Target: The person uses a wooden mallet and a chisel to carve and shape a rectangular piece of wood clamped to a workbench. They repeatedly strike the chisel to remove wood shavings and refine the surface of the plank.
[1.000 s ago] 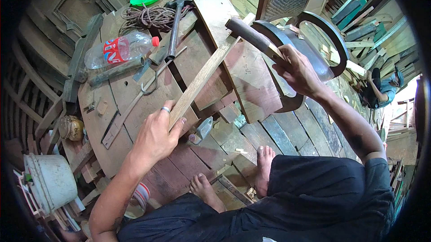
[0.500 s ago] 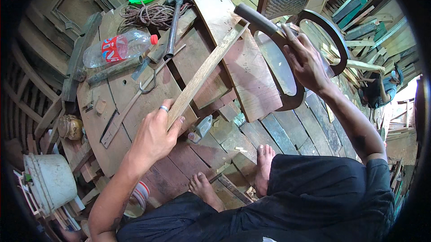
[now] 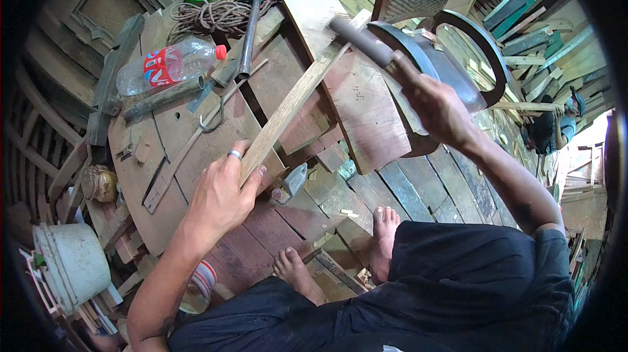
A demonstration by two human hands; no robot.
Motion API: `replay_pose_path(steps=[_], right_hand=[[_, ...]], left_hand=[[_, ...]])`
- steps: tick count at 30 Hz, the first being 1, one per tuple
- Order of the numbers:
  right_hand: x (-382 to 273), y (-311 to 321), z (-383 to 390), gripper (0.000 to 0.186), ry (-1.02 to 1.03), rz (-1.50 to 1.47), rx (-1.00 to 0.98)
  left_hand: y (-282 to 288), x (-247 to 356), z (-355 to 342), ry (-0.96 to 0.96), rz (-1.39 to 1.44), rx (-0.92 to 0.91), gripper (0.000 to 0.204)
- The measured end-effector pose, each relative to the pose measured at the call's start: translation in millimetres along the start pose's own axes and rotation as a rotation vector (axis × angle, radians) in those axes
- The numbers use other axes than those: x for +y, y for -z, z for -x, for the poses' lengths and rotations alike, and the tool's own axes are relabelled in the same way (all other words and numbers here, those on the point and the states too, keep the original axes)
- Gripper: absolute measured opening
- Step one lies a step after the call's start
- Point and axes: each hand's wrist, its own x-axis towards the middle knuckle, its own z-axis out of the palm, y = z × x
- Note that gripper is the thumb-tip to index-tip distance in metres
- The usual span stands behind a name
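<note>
The left hand has its fingers wrapped tight around the near end of a long wooden slat, which lies slanted across the cluttered plank bench with its far end up under the tool. The right hand is clenched on the handle of a dark-headed mallet. The slat looks light, stiff and dry, likely to jump or split if struck, so a firm hold low down, clear of the far end, seems sensible.
</note>
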Motion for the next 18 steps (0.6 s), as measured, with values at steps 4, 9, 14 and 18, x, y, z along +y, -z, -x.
replay_pose_path(steps=[4, 9, 14, 18], right_hand=[[2, -9, 18, 0.068, -0.103, -0.069, -0.055], [3, -3, 7, 0.073, 0.047, 0.033, -0.094], [-3, -6, 4, 0.074, 0.037, 0.059, -0.225], [14, -2, -5, 0.076, 0.073, 0.172, -0.107]], left_hand=[[-5, -5, 0, -0.019, 0.04, 0.001, 0.051], [-5, -5, 2, -0.098, -0.034, 0.088, 0.044], [-3, -3, 2, -0.017, 0.007, 0.025, 0.044], [-4, -3, 3, -0.099, -0.065, 0.109, 0.039]])
